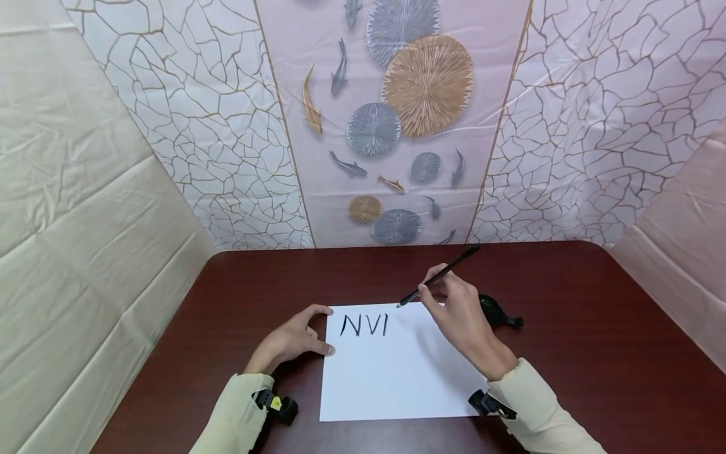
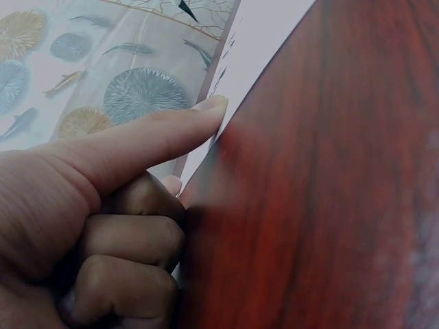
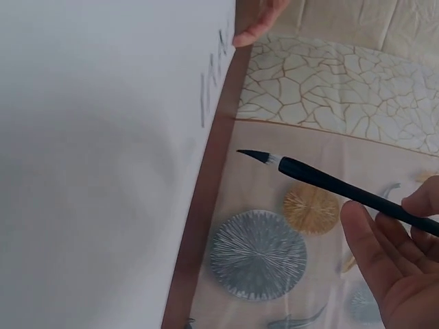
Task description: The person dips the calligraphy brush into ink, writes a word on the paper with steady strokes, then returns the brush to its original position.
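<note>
A white sheet of paper [image 1: 391,381] lies on the table with black brush strokes [image 1: 365,325] reading "NVI" near its upper left. My left hand [image 1: 290,339] rests at the sheet's left edge, thumb and index finger extended onto it; in the left wrist view its other fingers [image 2: 130,236] are curled under. My right hand [image 1: 460,315] pinches a black ink brush [image 1: 439,275], slanted, its dark tip pointing down and left near the paper's top edge, right of the last stroke. In the right wrist view the brush tip [image 3: 255,156] appears apart from the paper.
A black rounded object [image 1: 496,312] with a narrow end sits on the dark red-brown table [image 1: 272,277], partly hidden behind my right hand. Patterned cloth [image 1: 397,189] hangs beyond the table's far edge. Plain cream cloth [image 1: 85,252] hangs at the sides.
</note>
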`<control>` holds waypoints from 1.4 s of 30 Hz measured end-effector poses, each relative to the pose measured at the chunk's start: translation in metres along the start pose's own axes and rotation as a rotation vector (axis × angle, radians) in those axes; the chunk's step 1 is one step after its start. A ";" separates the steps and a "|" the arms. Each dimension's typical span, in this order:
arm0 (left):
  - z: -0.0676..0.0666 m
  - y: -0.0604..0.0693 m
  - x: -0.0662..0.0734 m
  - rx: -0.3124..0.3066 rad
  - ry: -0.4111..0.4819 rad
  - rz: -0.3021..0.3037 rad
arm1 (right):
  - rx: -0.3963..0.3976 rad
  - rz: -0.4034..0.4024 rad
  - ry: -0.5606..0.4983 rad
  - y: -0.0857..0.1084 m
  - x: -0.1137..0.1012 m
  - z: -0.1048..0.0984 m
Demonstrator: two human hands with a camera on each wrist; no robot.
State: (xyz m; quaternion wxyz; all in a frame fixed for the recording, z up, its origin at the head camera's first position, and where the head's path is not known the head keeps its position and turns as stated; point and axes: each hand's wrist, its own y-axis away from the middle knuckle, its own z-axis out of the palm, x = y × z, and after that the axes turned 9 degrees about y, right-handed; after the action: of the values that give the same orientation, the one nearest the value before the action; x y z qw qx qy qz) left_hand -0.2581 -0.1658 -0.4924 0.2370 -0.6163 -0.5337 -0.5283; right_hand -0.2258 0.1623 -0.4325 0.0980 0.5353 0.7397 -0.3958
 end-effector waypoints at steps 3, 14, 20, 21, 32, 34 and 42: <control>0.000 0.000 0.001 -0.001 -0.004 0.001 | 0.011 -0.008 0.003 0.000 0.003 0.004; -0.002 -0.001 0.002 -0.014 0.001 -0.009 | 0.063 -0.017 -0.035 0.001 0.013 0.012; -0.002 0.000 0.005 0.001 -0.009 -0.018 | 0.072 -0.017 -0.048 0.002 0.014 0.014; -0.002 0.000 0.005 0.005 -0.013 -0.016 | 0.071 -0.017 -0.049 0.002 0.014 0.015; -0.002 -0.006 -0.001 0.000 -0.037 -0.020 | 0.041 -0.011 -0.041 0.004 0.015 0.019; -0.002 -0.008 -0.003 -0.003 -0.039 -0.029 | 0.036 -0.010 -0.040 0.005 0.015 0.020; 0.000 0.000 0.001 0.010 -0.023 -0.024 | 0.024 -0.010 -0.034 0.006 0.016 0.022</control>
State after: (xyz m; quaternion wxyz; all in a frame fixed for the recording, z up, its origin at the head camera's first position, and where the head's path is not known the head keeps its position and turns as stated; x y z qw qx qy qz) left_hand -0.2584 -0.1649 -0.4918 0.2277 -0.6145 -0.5465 -0.5215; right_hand -0.2330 0.1590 -0.4597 0.1022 0.5261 0.7356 -0.4143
